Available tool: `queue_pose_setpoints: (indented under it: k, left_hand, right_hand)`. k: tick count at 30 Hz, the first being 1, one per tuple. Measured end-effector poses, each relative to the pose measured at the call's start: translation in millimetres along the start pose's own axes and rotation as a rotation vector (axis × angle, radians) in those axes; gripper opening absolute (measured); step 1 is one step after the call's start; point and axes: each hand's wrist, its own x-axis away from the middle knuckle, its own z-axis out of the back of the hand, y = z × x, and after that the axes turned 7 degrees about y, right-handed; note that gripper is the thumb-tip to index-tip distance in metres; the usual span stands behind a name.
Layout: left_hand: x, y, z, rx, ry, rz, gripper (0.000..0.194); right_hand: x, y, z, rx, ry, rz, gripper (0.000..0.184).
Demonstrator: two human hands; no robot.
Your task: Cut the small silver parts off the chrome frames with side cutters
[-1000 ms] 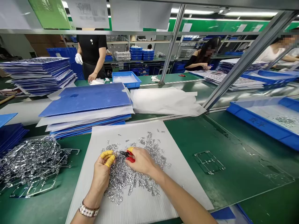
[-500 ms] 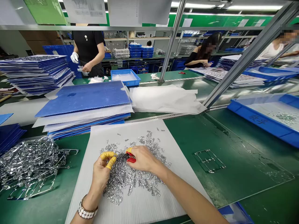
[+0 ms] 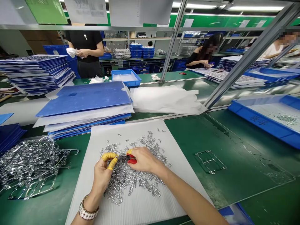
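Observation:
My left hand, with yellow finger cots on thumb and forefinger, pinches a small silver part over a heap of small shiny metal parts. My right hand is closed round red-handled cutters, whose tip points at the left fingertips. Both hands hover over a white corrugated sheet on the green bench. A watch sits on my left wrist.
A tangle of silver frames lies at left. Stacked blue and white sheets sit behind, thin white sheets beside them. A blue tray is at right, a lone frame on the mat. Other people work at benches beyond.
My hands have barely shifted, staying together over the heap. The person in black across the bench has raised both hands to the chest with a white cloth.

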Motion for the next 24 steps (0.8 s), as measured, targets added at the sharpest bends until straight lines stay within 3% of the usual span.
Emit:
queue_pose_setpoints:
  k: [13, 16, 18, 21, 24]
  left_hand:
    - [0.3, 4.8, -3.9, 0.105, 0.058, 0.082, 0.024]
    - [-0.8, 4.1, -3.6, 0.131, 0.061, 0.111, 0.026]
    - [-1.5, 3.0, -3.4, 0.146, 0.050, 0.120, 0.026]
    - [-1.9, 1.6, -2.9, 0.166, 0.031, 0.121, 0.024]
    - [-1.5, 1.3, -2.7, 0.193, 0.035, 0.141, 0.025]
  right_hand:
    - [0.0, 2.1, -3.2, -0.029, 0.038, -0.045, 0.024]
    - [2.4, 2.8, -7.6, -0.066, 0.108, -0.062, 0.017]
    - [4.9, 1.9, -11.4, -0.168, 0.200, 0.023, 0.008]
    - [8.6, -1.2, -17.1, -0.351, 0.307, 0.242, 0.035]
    - [11.2, -4.2, -21.9, -0.393, 0.314, 0.341, 0.042]
